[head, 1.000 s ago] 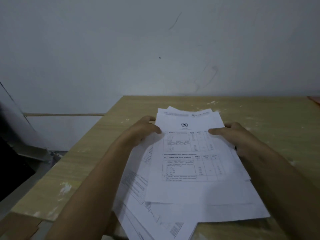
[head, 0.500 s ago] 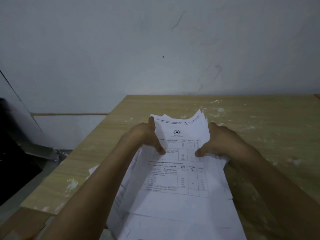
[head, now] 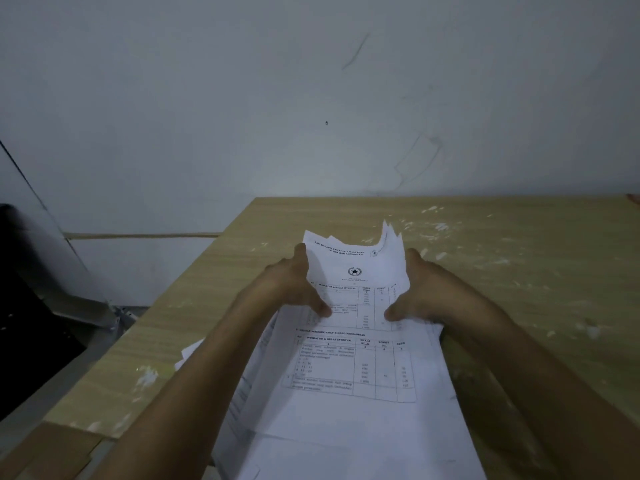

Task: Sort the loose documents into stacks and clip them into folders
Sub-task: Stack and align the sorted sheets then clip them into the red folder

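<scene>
The sheaf of documents is held between both hands over the wooden table, its long axis running from the far edge near the wall toward the viewer, with the far end lifted and curled and the near end passing out of the bottom of the view; the left hand is clasped on the left edge, thumb laid across the printed top page, and the right hand is clasped on the right edge in the same way, so the grip sits at the far third and most of the paper's length trails toward the body; neither hand is plainly nearer; squaring the stack is judged to turn on that overhang; the fingers behind the paper are hidden, the lower sheets are fanned out unevenly at the left, the print is too small to be read in full, and no folder or clip can be made out
</scene>
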